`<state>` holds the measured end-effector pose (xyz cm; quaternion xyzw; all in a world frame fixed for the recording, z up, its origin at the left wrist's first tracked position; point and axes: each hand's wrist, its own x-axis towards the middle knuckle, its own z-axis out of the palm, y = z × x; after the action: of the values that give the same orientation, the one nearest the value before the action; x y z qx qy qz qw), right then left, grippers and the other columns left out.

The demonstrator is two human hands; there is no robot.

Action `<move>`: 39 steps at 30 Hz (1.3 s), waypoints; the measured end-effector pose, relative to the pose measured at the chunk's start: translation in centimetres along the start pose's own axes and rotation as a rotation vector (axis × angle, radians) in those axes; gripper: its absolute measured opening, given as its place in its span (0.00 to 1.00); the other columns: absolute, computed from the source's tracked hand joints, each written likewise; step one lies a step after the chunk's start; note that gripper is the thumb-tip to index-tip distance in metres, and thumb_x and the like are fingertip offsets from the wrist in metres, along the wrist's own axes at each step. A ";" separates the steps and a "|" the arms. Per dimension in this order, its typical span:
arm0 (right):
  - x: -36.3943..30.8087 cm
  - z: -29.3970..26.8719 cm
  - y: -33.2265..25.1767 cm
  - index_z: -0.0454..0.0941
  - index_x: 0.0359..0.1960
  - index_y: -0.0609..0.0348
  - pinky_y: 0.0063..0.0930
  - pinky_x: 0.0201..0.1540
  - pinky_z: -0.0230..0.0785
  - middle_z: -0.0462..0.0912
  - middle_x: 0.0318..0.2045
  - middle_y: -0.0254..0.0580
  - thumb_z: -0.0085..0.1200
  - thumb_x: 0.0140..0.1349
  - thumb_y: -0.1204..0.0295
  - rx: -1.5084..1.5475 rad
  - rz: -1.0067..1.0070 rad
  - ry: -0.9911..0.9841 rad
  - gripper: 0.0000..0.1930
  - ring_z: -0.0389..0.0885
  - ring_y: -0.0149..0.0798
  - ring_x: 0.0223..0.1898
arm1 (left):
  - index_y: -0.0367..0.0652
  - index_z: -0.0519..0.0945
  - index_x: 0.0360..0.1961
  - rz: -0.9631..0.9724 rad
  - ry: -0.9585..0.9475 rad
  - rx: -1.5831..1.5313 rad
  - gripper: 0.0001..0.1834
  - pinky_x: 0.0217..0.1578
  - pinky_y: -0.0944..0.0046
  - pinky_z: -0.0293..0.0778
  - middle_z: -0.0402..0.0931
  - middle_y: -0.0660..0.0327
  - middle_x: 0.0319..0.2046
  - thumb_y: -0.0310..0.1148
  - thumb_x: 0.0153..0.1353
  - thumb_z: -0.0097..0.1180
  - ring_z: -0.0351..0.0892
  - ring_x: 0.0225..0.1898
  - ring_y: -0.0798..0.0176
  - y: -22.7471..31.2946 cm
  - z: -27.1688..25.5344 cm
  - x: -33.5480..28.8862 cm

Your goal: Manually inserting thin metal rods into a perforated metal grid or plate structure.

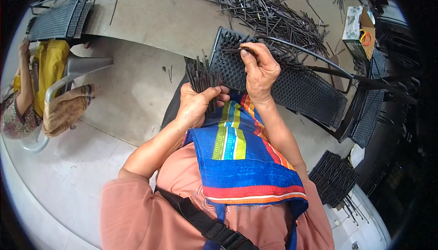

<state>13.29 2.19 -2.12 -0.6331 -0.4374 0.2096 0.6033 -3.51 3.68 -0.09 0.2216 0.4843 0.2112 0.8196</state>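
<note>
My left hand [194, 104] is wrapped round an upright bundle of thin dark sticks [199, 73] just above my lap. A black panel covered in small holes or studs [315, 94] slants from the table edge across to the right of my lap. Over its upper left part, my right hand [261, 71] is closed in a pinch on a thin dark stick [232, 50] that points left. Short dark pieces stand up from the panel's upper left end and along its far edge. What my right fingertips touch underneath is hidden.
A large heap of dark sticks [269, 10] lies on the table [150, 17]. An open box [358, 33] with yellow-handled scissors [365, 37] stands at right. At left, another person's arm [25, 78] reaches to a similar panel [57, 19]. A dark stack [333, 179] sits lower right.
</note>
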 end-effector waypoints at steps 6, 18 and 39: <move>0.0 0.1 -0.1 0.82 0.38 0.62 0.13 0.23 0.60 0.78 0.31 0.31 0.59 0.60 0.81 0.008 -0.025 -0.015 0.06 0.68 0.19 0.21 | 0.31 0.80 0.36 -0.006 0.027 0.030 0.05 0.26 0.68 0.80 0.83 0.52 0.30 0.20 0.58 0.56 0.83 0.27 0.63 0.0 -0.6 0.2; -0.9 -0.4 -0.6 0.82 0.35 0.64 0.26 0.37 0.75 0.83 0.32 0.46 0.62 0.49 0.86 -0.310 -0.405 -0.164 0.11 0.83 0.41 0.32 | 0.30 0.80 0.34 -0.027 0.015 -0.038 0.05 0.24 0.68 0.79 0.82 0.53 0.28 0.20 0.57 0.57 0.82 0.25 0.64 0.1 -0.6 0.1; 2.5 1.5 -2.2 0.84 0.33 0.61 0.24 0.27 0.69 0.82 0.25 0.41 0.62 0.52 0.80 -0.432 -0.172 -0.189 0.06 0.80 0.34 0.24 | 0.30 0.80 0.36 -0.052 0.000 -0.074 0.05 0.25 0.67 0.80 0.82 0.51 0.29 0.19 0.57 0.57 0.83 0.26 0.62 0.0 -0.7 0.1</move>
<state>12.72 4.85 0.30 -0.6853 -0.5789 0.1172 0.4260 -4.08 3.85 -0.52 0.1785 0.4817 0.2074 0.8325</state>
